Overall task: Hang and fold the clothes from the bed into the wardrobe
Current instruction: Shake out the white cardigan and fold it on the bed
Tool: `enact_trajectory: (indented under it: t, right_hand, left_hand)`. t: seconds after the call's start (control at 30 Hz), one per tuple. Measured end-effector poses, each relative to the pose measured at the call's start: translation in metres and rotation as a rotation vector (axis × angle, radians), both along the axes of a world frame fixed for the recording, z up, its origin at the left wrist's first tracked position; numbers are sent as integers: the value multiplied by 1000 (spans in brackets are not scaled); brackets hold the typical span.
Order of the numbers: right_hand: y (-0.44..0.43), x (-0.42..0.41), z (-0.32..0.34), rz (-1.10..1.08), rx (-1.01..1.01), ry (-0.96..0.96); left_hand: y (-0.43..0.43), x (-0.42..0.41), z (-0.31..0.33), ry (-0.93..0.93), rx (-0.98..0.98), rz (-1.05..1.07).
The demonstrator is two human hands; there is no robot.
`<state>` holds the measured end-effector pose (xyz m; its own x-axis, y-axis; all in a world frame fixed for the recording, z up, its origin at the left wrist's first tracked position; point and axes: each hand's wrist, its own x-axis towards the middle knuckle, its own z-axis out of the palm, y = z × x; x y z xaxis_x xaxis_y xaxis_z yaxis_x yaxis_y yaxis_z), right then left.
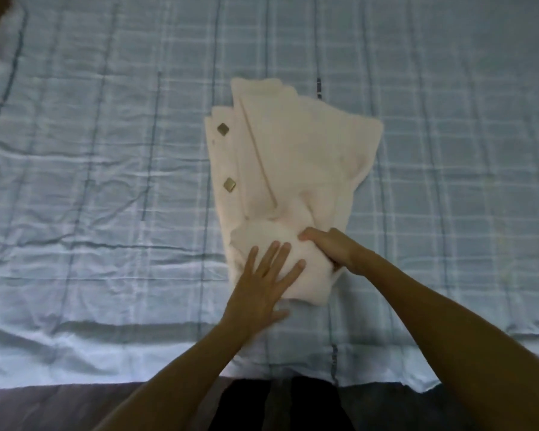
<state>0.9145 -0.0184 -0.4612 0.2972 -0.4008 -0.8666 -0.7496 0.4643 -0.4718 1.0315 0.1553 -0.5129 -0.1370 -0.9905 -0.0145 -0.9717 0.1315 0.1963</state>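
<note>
The folding step was in hand. A cream cardigan [280, 181] lay near the bed's [91, 181] near edge. The left hand [262, 284] pressed flat, fingers straight; the right hand [333, 250] gripped the rolled hem. Next, probably another fold away.

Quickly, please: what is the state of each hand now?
Left hand: open, pressing flat on the cream garment.
Right hand: closed, fingers curled on the same garment.
</note>
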Motion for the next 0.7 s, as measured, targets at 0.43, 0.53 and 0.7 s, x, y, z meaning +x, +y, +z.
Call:
enact_trajectory:
  t: [0.43, 0.53, 0.7]
  right_hand:
    - [82, -30, -17, 950, -1381, -64]
    - [81, -30, -23, 981, -1403, 90]
    - [70, -27, -24, 979, -1304, -51]
  left_hand:
    - [-35, 20, 0, 88, 178, 96]
    - [-13, 13, -1, 97, 141, 212]
    - [-12, 4, -13, 42, 92, 191]
